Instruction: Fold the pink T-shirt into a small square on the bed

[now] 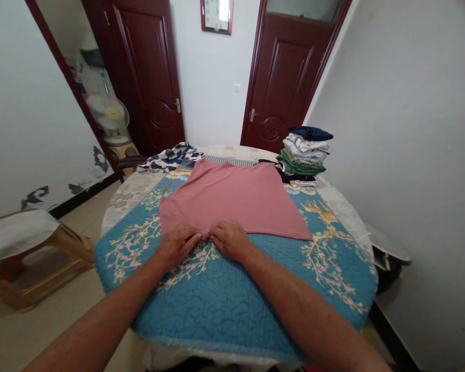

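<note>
The left hand (176,248) and right hand (230,240) lie flat, grips unclamped, fingertips nearly meeting on the pink knit top (232,199) at its 6 o'clock edge.

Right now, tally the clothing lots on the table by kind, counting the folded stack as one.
Flat pink knit garment: 1
Crumpled navy-and-white patterned garment: 1
Folded stack of mixed-colour clothes: 1
Total: 3
</note>
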Demonstrator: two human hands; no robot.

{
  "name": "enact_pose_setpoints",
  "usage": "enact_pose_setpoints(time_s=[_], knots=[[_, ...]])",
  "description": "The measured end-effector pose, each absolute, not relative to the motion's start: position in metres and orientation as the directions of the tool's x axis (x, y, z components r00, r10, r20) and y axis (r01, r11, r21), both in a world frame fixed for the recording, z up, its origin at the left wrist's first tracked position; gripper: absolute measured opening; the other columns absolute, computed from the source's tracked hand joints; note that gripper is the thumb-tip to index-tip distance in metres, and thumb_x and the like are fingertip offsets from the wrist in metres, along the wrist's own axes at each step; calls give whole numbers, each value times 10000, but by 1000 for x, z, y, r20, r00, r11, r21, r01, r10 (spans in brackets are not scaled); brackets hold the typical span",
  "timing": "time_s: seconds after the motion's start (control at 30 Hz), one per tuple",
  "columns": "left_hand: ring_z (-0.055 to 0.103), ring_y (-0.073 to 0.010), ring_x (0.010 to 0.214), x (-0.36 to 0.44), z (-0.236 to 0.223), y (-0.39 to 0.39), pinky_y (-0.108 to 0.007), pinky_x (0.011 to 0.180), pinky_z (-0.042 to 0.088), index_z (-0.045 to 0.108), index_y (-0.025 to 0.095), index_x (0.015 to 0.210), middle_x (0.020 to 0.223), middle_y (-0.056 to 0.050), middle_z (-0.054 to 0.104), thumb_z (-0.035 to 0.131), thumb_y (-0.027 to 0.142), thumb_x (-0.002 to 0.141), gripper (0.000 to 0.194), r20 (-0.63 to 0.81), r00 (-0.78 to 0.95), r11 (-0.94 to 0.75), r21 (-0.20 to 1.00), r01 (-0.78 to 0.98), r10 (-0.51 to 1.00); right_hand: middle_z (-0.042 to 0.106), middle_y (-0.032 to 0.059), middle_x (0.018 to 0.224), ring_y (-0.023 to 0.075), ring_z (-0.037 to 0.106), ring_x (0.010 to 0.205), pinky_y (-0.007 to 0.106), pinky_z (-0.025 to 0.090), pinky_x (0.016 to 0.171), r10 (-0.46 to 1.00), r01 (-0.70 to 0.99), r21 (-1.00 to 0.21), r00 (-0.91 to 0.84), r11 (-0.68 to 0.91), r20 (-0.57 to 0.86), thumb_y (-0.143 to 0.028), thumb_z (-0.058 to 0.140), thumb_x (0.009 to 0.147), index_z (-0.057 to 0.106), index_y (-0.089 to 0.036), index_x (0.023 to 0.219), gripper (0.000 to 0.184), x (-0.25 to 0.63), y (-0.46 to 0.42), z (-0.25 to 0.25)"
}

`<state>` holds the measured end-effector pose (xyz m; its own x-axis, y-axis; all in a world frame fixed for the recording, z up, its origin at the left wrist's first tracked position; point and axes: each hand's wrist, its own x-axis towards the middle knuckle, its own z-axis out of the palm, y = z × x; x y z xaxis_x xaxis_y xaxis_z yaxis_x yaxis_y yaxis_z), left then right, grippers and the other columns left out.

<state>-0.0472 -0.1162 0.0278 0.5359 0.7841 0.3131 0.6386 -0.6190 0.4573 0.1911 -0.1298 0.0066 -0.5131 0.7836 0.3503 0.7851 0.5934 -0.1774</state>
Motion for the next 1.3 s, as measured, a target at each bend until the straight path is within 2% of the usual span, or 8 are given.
enact_pose_setpoints(time_s=[0.13, 0.3, 0.47, 0.73, 0.87, 1.07, 1.2, 1.3], knots=[[653, -208, 872, -53, 25, -121, -323, 809, 486, 711, 216, 958, 903, -55, 713, 469, 477, 1057, 370, 324, 561, -645, 456, 613, 762, 660, 83, 1046, 228, 556, 1000, 344, 428, 927, 748, 744, -198, -538, 638, 389, -313, 601, 1018, 659, -191, 1080, 148, 196, -139, 6], [620, -195, 792, -50, 19, -119, -310, 738, 463, 640, 218, 914, 849, -39, 658, 409, 448, 1073, 363, 339, 524, -624, 446, 641, 781, 651, 95, 1117, 254, 548, 1060, 366, 421, 950, 802, 794, -243, -440, 557, 403, -420, 723, 946, 621, -191, 1172, 337, 193, -140, 8], [615, -185, 766, -42, 19, -117, -304, 730, 458, 630, 224, 919, 838, -31, 649, 379, 447, 1075, 370, 304, 519, -601, 433, 672, 799, 664, 85, 1031, 235, 562, 1014, 342, 425, 919, 807, 819, -149, -486, 555, 336, -252, 599, 1003, 671, -200, 1053, 102, 180, -128, 8], [625, -277, 1033, -78, 19, -141, -404, 916, 491, 650, 220, 1209, 1121, -118, 689, 566, 416, 1002, 297, 355, 568, -653, 191, 733, 742, 664, 94, 1081, 247, 554, 1038, 353, 433, 932, 767, 770, -154, -551, 619, 329, -194, 608, 956, 716, -216, 1122, 199, 186, -129, 7], [628, -234, 882, -102, 17, -147, -355, 804, 503, 658, 221, 1047, 971, -81, 672, 498, 309, 998, 189, 344, 520, -606, 224, 764, 782, 646, 91, 1059, 247, 545, 1032, 357, 429, 932, 723, 715, -161, -618, 680, 308, -172, 626, 914, 733, -216, 1075, 198, 187, -129, 7], [641, -226, 866, -121, 10, -149, -339, 778, 514, 614, 226, 898, 915, -65, 669, 463, 132, 880, 179, 295, 553, -623, 270, 734, 779, 647, 84, 1029, 239, 559, 1009, 351, 428, 922, 718, 687, -223, -619, 692, 318, -147, 596, 907, 721, -204, 1042, 193, 191, -132, 8], [693, -265, 1033, -127, 6, -148, -381, 896, 549, 636, 228, 1206, 1146, -90, 726, 511, 225, 916, 315, 353, 459, -566, 317, 761, 815, 657, 91, 1025, 244, 567, 1000, 354, 440, 927, 734, 696, -253, -577, 672, 358, -134, 570, 905, 700, -192, 1062, 212, 191, -133, 6], [685, -281, 1135, -129, 8, -148, -396, 990, 532, 641, 239, 1286, 1229, -103, 725, 554, 332, 954, 355, 350, 490, -591, 299, 749, 798, 675, 100, 1058, 242, 585, 1015, 351, 457, 935, 777, 714, -330, -489, 618, 397, -107, 532, 908, 681, -183, 1134, 282, 190, -130, 4]])
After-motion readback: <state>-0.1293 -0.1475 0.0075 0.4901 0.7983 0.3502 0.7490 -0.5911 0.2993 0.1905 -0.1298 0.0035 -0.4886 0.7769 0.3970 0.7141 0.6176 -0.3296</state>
